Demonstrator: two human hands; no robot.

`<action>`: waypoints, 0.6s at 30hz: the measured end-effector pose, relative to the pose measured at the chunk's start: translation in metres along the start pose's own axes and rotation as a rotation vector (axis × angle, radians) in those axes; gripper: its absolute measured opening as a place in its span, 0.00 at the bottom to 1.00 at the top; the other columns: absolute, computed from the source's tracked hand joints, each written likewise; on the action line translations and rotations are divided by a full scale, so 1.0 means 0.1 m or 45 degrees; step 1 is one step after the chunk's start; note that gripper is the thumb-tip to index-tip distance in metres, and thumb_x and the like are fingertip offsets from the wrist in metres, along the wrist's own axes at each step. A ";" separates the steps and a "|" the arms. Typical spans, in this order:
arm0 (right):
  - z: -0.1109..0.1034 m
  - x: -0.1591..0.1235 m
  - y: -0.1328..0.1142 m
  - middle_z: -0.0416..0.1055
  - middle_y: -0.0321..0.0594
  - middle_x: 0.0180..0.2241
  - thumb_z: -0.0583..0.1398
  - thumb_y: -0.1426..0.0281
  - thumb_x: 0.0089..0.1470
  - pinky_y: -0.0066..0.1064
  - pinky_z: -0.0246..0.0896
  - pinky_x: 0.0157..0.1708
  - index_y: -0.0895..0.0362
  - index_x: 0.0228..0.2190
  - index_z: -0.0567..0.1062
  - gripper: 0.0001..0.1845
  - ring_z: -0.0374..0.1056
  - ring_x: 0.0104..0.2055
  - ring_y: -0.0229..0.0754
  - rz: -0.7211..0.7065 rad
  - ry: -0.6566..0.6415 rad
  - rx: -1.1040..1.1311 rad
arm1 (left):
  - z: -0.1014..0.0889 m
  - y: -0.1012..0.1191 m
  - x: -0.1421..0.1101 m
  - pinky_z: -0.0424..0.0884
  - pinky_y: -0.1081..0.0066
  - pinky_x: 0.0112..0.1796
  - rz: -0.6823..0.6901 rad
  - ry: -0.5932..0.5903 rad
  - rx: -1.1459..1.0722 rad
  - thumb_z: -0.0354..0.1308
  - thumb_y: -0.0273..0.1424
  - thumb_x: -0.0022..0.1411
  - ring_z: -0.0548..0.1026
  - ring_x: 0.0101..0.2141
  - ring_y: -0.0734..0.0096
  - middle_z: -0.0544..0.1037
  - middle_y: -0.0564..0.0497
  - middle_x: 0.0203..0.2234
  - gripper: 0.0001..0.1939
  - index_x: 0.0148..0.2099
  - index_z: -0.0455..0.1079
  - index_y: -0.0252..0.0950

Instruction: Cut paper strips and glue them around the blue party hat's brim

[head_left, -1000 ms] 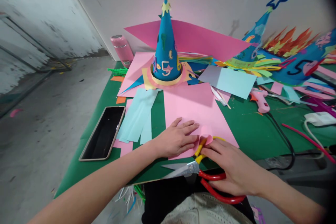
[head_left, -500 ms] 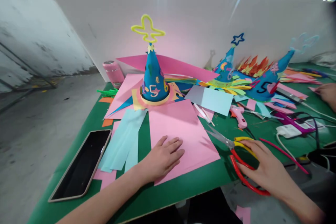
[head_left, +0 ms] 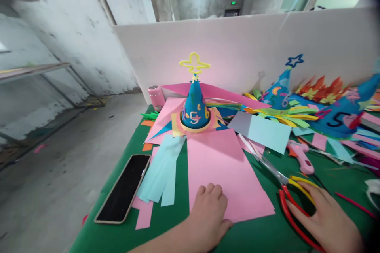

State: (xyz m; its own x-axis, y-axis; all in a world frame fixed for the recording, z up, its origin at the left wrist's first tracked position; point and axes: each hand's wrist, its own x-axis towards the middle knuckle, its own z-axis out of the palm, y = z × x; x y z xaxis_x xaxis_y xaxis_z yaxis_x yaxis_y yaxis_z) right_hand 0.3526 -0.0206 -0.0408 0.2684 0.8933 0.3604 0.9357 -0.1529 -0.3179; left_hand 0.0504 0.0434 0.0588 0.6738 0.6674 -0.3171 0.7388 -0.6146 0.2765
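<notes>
- Head view: left hand (head_left: 209,215) changed since the last look; fingers spread nearly flat then, curled under now, knuckles up, thumb out sideways. View tipped upward too, more wall and ceiling lights showing.
- Left hand rests on the near part of a large pink sheet (head_left: 219,158). Whether anything is pinched under the fingers, cannot tell.
- Right hand (head_left: 329,217) closed around the handles of scissors (head_left: 277,173), one loop yellow, one red. Handles stand apart; blades point up and left, close to thin white sticks (head_left: 248,144), beyond the sheet's right edge. Exact blade gap unclear.
- Pink sheet lies flat on the green surface (head_left: 101,241), far edge at the brim of a blue cone hat (head_left: 194,104) marked 5, yellow looped topper upright.
- Left of the sheet: pale blue strips (head_left: 163,166), overlapping and fanned, then a dark-screened phone (head_left: 123,189) lying flat.
- Behind, left: pink bottle (head_left: 156,98) upright near the white panel (head_left: 237,51).
- Right side: pale blue sheet (head_left: 268,131), pink glue gun (head_left: 302,158) on its side, a star-topped cone (head_left: 279,95) among yellow-green strips, another blue cone (head_left: 338,114) with black 5, leaning right.
- Orange flame-shaped paper (head_left: 323,89) between and behind those two cones.
</notes>
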 end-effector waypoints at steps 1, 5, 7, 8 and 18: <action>0.06 -0.01 0.07 0.68 0.47 0.43 0.57 0.50 0.47 0.47 0.65 0.39 0.54 0.45 0.66 0.28 0.68 0.43 0.56 -0.013 -0.013 -0.007 | 0.00 0.01 0.00 0.66 0.58 0.42 -0.007 -0.011 0.004 0.56 0.38 0.60 0.67 0.42 0.55 0.70 0.42 0.42 0.15 0.44 0.69 0.32; 0.20 -0.02 0.26 0.68 0.48 0.44 0.57 0.49 0.45 0.48 0.64 0.41 0.54 0.44 0.66 0.28 0.68 0.44 0.58 -0.037 0.021 -0.012 | -0.01 0.02 0.03 0.68 0.57 0.39 0.000 -0.049 0.023 0.55 0.34 0.60 0.69 0.41 0.52 0.71 0.37 0.40 0.16 0.45 0.69 0.27; 0.17 -0.02 0.22 0.68 0.48 0.44 0.56 0.49 0.46 0.47 0.63 0.41 0.54 0.45 0.65 0.29 0.67 0.44 0.57 -0.021 -0.020 -0.016 | -0.03 0.00 0.05 0.68 0.57 0.39 0.026 -0.052 0.018 0.55 0.32 0.60 0.69 0.40 0.52 0.72 0.38 0.40 0.13 0.43 0.69 0.28; 0.13 -0.01 0.17 0.68 0.48 0.44 0.56 0.49 0.46 0.47 0.63 0.41 0.54 0.45 0.65 0.29 0.67 0.45 0.57 -0.003 -0.043 -0.021 | -0.03 -0.01 0.06 0.68 0.56 0.40 0.038 -0.046 0.009 0.55 0.32 0.59 0.70 0.40 0.52 0.72 0.39 0.40 0.12 0.42 0.69 0.29; -0.21 0.07 -0.25 0.68 0.49 0.44 0.53 0.52 0.50 0.45 0.64 0.41 0.57 0.44 0.65 0.26 0.66 0.45 0.55 0.033 -0.066 -0.071 | 0.05 -0.14 0.04 0.69 0.70 0.31 0.007 0.232 -0.320 0.48 0.24 0.57 0.73 0.30 0.67 0.76 0.50 0.31 0.08 0.39 0.65 0.37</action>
State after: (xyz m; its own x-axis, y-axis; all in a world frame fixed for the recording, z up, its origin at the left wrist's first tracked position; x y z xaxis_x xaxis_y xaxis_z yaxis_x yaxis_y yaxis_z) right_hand 0.3354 -0.0195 -0.0120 0.2816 0.9093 0.3064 0.9404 -0.1980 -0.2766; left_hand 0.0431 0.0527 0.0486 0.6520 0.7426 -0.1531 0.6989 -0.5104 0.5010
